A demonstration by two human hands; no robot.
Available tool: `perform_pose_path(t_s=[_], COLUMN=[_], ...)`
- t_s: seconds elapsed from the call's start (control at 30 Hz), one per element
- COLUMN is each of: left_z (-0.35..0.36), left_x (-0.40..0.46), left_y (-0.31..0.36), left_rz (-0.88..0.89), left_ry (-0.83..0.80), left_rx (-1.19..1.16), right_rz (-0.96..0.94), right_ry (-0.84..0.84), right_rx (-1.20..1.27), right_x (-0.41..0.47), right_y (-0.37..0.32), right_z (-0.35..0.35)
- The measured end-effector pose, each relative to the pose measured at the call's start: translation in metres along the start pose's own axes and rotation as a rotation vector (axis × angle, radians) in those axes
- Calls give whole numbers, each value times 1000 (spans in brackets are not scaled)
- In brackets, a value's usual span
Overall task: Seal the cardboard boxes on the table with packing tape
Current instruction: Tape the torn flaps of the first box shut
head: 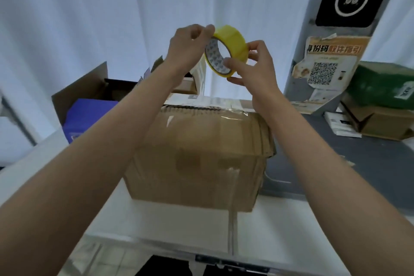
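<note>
A yellow roll of packing tape [233,39] is held up in the air above a brown cardboard box [197,154]. My right hand [251,63] grips the roll at its lower right, fingers curled round the rim. My left hand [190,45] pinches the roll's top left edge with thumb and fingertips. The box stands in the middle of the white table [156,226], its flaps folded down, with clear tape shining along its top and down its front face.
An open cardboard box holding a blue carton [87,116] stands at the left. At the right are a smaller open box [378,123] with a green package [385,85] on it, and a grey post with a QR-code notice [324,67]. White curtain behind.
</note>
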State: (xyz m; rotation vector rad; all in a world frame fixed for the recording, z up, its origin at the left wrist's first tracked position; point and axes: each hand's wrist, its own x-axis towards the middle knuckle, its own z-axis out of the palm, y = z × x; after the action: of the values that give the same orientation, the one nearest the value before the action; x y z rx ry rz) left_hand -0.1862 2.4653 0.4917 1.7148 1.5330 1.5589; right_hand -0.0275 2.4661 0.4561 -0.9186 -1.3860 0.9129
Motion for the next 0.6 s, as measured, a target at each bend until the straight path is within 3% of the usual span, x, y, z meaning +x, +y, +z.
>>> perform_pose_path(t_s=[0.37,0.6], left_z=[8,10], left_x=[-34,-43], left_y=[28,31], left_rz=[93,103], left_ry=[-35,-48], left_rx=[-27,-71], right_rz=[-123,-157], right_ry=[-3,-6], right_rx=[-239,-256], right_x=[-31,-41], right_y=[-1,7], right_z=[-47,-56])
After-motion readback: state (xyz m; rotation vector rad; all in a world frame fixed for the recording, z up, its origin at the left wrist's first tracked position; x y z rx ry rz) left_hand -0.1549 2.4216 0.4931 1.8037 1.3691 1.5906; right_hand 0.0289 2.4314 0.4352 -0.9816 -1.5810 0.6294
